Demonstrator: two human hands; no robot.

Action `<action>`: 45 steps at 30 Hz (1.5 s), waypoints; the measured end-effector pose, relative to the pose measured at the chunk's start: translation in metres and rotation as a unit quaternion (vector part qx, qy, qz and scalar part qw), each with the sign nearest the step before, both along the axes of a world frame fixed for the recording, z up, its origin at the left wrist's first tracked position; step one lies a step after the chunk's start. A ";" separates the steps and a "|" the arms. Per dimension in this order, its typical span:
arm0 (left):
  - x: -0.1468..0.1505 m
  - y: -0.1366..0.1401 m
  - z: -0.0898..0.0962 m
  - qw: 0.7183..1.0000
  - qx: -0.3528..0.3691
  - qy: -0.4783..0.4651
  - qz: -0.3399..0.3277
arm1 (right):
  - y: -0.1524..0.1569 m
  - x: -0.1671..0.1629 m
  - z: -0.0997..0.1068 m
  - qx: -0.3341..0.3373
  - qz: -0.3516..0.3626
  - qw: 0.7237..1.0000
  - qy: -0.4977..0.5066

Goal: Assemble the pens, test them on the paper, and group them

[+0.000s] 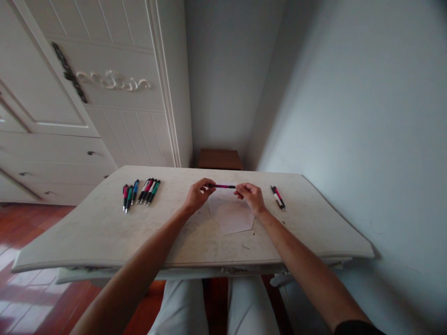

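Observation:
A pink pen (223, 186) with black ends is stretched level between my two hands, above the paper. My left hand (199, 194) pinches its left end, and my right hand (250, 195) pinches the right end. Beneath them lies a lined white sheet of paper (232, 216). On the left of the table rests a group of several pens (149, 191) in pink, white and green, beside a looser group with a blue pen (135, 190). To the right of my right hand lie a pink pen (279, 196) and a white pen (277, 198), side by side.
The white table (104, 237) has worn, stained paint and a curved front edge. A white wardrobe (139, 121) stands behind it on the left, and a pale wall (366, 139) runs close along the right. A brown wooden box-like piece (220, 158) sits beyond the far edge.

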State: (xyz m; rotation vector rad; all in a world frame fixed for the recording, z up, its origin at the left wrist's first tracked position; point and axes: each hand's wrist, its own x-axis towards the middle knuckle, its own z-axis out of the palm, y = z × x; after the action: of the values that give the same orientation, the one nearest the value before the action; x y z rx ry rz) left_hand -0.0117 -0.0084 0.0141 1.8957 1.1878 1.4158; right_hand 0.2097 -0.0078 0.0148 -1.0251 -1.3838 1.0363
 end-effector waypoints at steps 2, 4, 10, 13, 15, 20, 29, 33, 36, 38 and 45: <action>0.000 -0.001 0.000 1.000 -0.004 -0.009 -0.011 | -0.001 -0.001 0.001 -0.001 0.002 1.000 0.003; 0.000 -0.002 0.001 1.000 -0.015 -0.016 -0.008 | -0.002 -0.001 0.002 0.000 0.002 1.000 0.006; -0.002 0.000 0.001 0.998 -0.041 0.037 0.000 | -0.003 -0.001 0.003 -0.002 0.007 1.000 0.019; -0.002 0.002 0.001 0.998 -0.042 0.035 -0.010 | -0.004 -0.001 0.004 -0.003 0.009 1.000 0.025; -0.002 0.002 0.000 0.999 -0.032 0.027 -0.012 | -0.004 -0.001 0.004 -0.007 0.003 1.000 0.030; 0.000 0.000 0.000 1.000 -0.009 -0.012 -0.002 | -0.004 0.000 0.005 0.000 0.000 0.999 0.039; -0.002 0.000 0.001 0.998 -0.043 0.035 -0.018 | -0.003 0.001 0.004 0.001 0.001 0.999 0.043; -0.002 0.000 0.002 0.999 -0.018 0.014 -0.031 | -0.002 0.003 0.004 0.000 -0.008 0.999 0.038; -0.003 -0.001 0.004 0.999 -0.011 -0.006 -0.047 | -0.003 0.003 0.006 0.002 -0.008 0.999 0.038; -0.003 -0.003 0.004 0.999 -0.027 -0.009 -0.030 | -0.004 0.002 0.007 0.005 -0.006 0.999 0.041; -0.001 -0.006 0.005 0.997 -0.042 0.057 -0.009 | -0.005 0.001 0.006 0.003 -0.003 0.999 0.035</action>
State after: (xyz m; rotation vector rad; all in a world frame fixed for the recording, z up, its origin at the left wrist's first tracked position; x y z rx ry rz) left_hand -0.0129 -0.0140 0.0188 1.9452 1.2602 1.2431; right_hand 0.2107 -0.0125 0.0212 -0.9793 -1.3258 1.0530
